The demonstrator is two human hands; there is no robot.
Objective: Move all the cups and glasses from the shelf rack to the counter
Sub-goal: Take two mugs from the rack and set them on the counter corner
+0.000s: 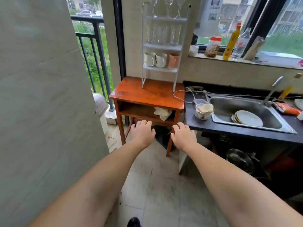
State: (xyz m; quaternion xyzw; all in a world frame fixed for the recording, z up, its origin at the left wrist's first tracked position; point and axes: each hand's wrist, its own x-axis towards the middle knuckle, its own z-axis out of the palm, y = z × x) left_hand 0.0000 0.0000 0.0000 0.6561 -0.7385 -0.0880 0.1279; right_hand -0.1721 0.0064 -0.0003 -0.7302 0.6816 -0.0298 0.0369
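From the head view, nothing of the task is done yet, as far as can be seen. The white shelf rack (161,46) stands on a small wooden table (147,94) against the wall, and every level is full. On the top level stand three wine glasses (168,7), their bowls cut off by the frame edge. On the middle level are clear tumblers (163,35), at least three, though their outlines are blurred. On the lowest level sit two white mugs (155,59) and one pink cup (173,60), close side by side.

The dark desk (190,115) to the right of the table carries no cup or glass from the rack; only a plastic container (202,111) with something pale in it sits near the sink (246,112), which holds plates (248,119).

The left hand (142,132) and the right hand (183,135) reach forward, fingers loosely curled and holding nothing, both well below the rack. By my reading, all the pieces remain to be carried over.
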